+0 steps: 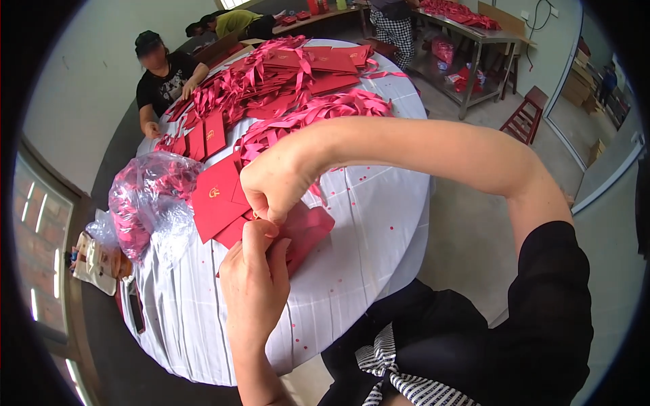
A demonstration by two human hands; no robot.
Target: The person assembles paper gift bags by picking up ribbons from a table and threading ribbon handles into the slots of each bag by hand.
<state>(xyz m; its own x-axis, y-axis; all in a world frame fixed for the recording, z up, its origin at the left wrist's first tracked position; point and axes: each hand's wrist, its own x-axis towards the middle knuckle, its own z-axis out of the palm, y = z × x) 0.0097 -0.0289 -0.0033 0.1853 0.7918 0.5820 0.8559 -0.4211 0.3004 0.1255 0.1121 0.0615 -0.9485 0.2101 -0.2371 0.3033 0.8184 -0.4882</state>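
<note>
Both hands meet over the near part of the table. My left hand (256, 281) is closed, with thumb and forefinger on a red paper envelope (308, 237) that is slightly smeared by motion. My right hand (284, 179) reaches over from above, its fingers pinched close to the left fingertips. What the right fingers hold is hidden, though a small golden spot shows just beside them. Left of the hands lie several overlapping red envelopes (215, 193) with a gold emblem. Behind my right wrist is a heap of pinkish-red ribbons (338, 108).
A white cloth (338, 311) with scattered red dots covers the round table. A clear plastic bag (145, 196) of red pieces stands at left. Across the table, a person (162, 78) handles items beside a large envelope pile (271, 81). A red stool (526, 115) and metal table (467, 40) stand right.
</note>
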